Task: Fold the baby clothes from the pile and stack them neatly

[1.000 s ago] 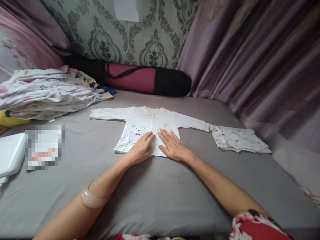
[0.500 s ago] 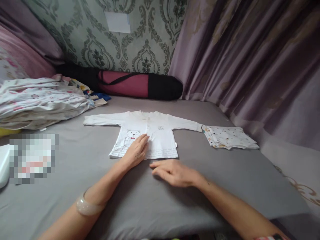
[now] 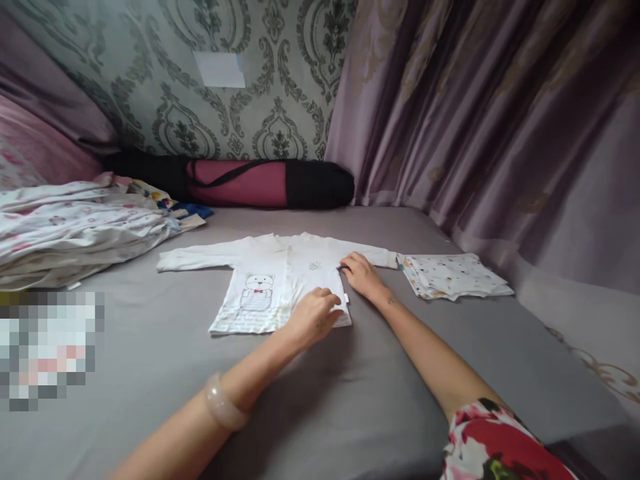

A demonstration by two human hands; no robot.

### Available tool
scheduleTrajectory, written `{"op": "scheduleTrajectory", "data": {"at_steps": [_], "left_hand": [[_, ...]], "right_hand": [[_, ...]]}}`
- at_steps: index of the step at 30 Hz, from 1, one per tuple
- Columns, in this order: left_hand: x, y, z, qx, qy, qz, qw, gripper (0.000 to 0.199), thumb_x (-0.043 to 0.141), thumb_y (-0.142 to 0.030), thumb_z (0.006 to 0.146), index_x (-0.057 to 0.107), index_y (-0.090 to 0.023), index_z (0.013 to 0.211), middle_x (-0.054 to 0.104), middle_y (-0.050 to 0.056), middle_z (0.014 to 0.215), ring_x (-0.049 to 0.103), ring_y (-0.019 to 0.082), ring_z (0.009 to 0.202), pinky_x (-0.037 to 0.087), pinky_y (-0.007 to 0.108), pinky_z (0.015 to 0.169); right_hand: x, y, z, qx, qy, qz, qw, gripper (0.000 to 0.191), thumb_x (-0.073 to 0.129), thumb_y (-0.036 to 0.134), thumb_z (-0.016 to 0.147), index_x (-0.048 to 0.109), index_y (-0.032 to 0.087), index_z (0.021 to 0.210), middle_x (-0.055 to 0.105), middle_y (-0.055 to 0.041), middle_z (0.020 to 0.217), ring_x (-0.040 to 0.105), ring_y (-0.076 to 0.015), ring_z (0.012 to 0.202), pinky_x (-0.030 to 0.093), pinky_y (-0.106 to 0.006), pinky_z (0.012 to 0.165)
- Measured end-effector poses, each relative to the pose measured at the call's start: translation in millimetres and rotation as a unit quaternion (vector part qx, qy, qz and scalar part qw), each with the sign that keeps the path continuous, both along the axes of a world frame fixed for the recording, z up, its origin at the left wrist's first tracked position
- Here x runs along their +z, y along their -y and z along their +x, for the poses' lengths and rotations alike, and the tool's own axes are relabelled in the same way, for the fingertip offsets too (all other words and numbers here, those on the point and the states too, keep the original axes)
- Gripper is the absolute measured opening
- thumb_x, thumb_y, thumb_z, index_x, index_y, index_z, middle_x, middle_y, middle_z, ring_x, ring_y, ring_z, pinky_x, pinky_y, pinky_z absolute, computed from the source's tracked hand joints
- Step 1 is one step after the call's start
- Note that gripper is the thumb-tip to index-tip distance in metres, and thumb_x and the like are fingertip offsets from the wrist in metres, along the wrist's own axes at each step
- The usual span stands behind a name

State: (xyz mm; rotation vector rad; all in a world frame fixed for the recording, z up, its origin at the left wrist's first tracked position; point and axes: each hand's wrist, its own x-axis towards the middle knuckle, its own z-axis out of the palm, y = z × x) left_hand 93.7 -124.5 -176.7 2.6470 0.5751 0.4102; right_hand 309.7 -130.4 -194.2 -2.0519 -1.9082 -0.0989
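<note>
A small white long-sleeved shirt (image 3: 270, 267) with a bear print lies flat, sleeves spread, on the grey bed sheet (image 3: 150, 373). Over its lower right part is my left hand (image 3: 315, 315), fingers bent and somewhat apart, with nothing seen in them. My right hand (image 3: 361, 273) rests at the underarm where the right-hand sleeve meets the body. Its fingers are curled down at the cloth edge, and whether they pinch the fabric is hard to see.
A folded speckled cloth (image 3: 455, 275) lies beside the right cuff. Piled clothes (image 3: 75, 227) are at the left, a black and maroon long bag (image 3: 240, 183) along the wall, and a blurred item (image 3: 55, 347) at the left edge.
My right hand has moved forward and right, from below the hem to the underarm. My left hand has shifted right from the shirt's middle to its lower right. The view has tilted slightly.
</note>
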Motion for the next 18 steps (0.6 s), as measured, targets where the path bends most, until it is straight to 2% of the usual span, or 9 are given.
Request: {"op": "scheduleTrajectory", "data": {"at_steps": [2,5,8,11,14,18], "left_hand": [[-0.9,12.4,16.9,-0.003,-0.031,-0.019,0.999,0.021,0.056,-0.036,0.09,0.063,-0.018,0.099,0.064,0.007,0.096,0.059,0.021,0.092,0.047,0.03,0.08],[-1.4,27.1,28.0,0.02,-0.091,-0.016,0.996,0.024,0.061,-0.039,0.087,0.061,-0.018,0.097,0.062,0.008,0.099,0.058,0.022,0.096,0.047,0.03,0.08],[2.7,34.2,28.8,0.043,-0.127,0.005,0.991,0.02,0.055,-0.03,0.089,0.058,-0.017,0.103,0.062,0.01,0.101,0.058,0.023,0.097,0.048,0.032,0.082],[7.5,36.3,29.1,0.038,-0.147,0.027,0.988,0.019,0.044,-0.018,0.091,0.06,-0.013,0.1,0.063,0.012,0.097,0.058,0.024,0.095,0.048,0.034,0.083],[6.6,34.9,29.4,0.036,-0.148,0.02,0.988,0.024,0.039,-0.013,0.089,0.063,-0.014,0.095,0.065,0.012,0.095,0.06,0.023,0.092,0.048,0.033,0.081],[-2.0,27.8,25.6,0.053,-0.085,-0.059,0.993,0.021,0.047,-0.016,0.084,0.065,-0.017,0.093,0.067,0.008,0.092,0.062,0.02,0.089,0.048,0.029,0.079]], "right_hand": [[1.9,-1.6,-0.6,0.015,0.047,-0.02,0.999,0.02,0.05,0.016,0.093,0.067,0.019,0.103,0.062,-0.0076,0.105,0.054,-0.0198,0.103,0.042,-0.028,0.09],[4.2,-4.0,2.0,0.036,0.122,-0.045,0.991,0.024,0.044,0.015,0.095,0.067,0.019,0.102,0.063,-0.0085,0.105,0.053,-0.0204,0.101,0.041,-0.029,0.087],[7.3,-7.2,7.8,0.068,0.177,-0.069,0.979,0.026,0.042,0.013,0.095,0.066,0.018,0.104,0.063,-0.0094,0.106,0.053,-0.0205,0.099,0.04,-0.03,0.085],[13.2,-11.7,14.0,0.102,0.218,-0.088,0.967,0.025,0.043,0.013,0.096,0.065,0.017,0.107,0.062,-0.0096,0.107,0.053,-0.0205,0.097,0.039,-0.031,0.084],[18.3,-17.4,19.0,0.13,0.246,-0.099,0.955,0.023,0.044,0.014,0.097,0.065,0.017,0.106,0.062,-0.0098,0.105,0.053,-0.0209,0.097,0.038,-0.031,0.083],[15.7,-23.0,24.3,0.146,0.233,-0.091,0.957,0.022,0.045,0.016,0.097,0.066,0.016,0.105,0.061,-0.0098,0.103,0.052,-0.0204,0.096,0.038,-0.031,0.082]]}}
